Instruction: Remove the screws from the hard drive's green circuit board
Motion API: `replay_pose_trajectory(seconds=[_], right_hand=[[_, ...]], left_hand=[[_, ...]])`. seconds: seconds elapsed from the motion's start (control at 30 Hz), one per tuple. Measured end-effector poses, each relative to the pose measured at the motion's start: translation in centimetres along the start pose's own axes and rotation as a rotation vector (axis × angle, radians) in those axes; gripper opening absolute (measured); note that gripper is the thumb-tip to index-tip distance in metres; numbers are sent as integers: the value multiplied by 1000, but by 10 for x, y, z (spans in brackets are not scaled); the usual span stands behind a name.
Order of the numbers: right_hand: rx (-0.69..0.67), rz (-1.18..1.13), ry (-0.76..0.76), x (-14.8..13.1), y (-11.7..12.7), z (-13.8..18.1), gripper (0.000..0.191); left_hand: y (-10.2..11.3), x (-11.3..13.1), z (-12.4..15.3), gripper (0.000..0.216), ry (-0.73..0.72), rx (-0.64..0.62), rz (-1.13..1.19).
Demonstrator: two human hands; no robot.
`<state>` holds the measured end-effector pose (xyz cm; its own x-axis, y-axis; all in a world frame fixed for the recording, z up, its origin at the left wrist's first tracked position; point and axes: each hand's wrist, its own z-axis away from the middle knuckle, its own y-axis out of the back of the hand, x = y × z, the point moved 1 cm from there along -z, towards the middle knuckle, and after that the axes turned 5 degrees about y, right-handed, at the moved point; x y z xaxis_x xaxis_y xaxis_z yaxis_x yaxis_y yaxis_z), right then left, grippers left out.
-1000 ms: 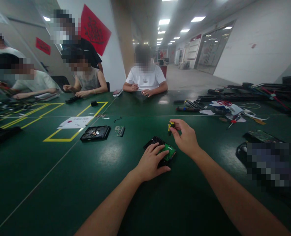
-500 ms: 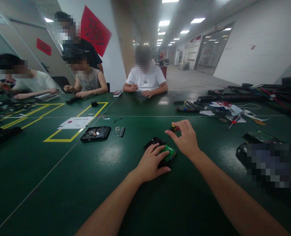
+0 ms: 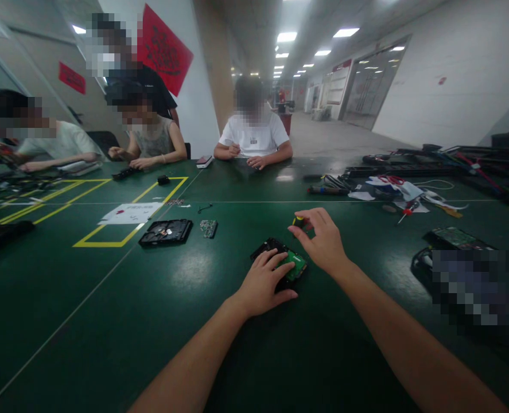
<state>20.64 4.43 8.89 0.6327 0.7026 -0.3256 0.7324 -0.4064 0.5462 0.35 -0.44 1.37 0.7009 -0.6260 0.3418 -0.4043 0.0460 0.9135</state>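
A black hard drive with a green circuit board lies on the table in front of me. My left hand rests across it, fingers spread over the board and thumb out on the near side, covering much of the drive. Above its far right corner, my right hand pinches the yellow and black handle of a screwdriver between thumb and fingers. The screwdriver's shaft is too dim to make out, so I cannot tell whether the tip touches the drive.
Left of the drive lie a small circuit board and a black drive casing. A white paper sits by yellow tape. Cables and tools occupy the far right, with another circuit board nearer. Several people are across the table.
The view has shifted slightly. My left hand stays on the drive. In my right fingers the screwdriver handle shows a little more, with its yellow part turned into view.
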Motion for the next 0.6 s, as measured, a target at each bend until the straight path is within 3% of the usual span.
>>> replay_pose_trajectory(seconds=[0.17, 0.6], right_hand=[[32, 48, -28, 0, -1, 2, 29], [-72, -108, 25, 0, 0, 0, 29]], left_hand=[[2, 2, 0, 74, 3, -1, -12], [1, 0, 0, 74, 3, 0, -4]])
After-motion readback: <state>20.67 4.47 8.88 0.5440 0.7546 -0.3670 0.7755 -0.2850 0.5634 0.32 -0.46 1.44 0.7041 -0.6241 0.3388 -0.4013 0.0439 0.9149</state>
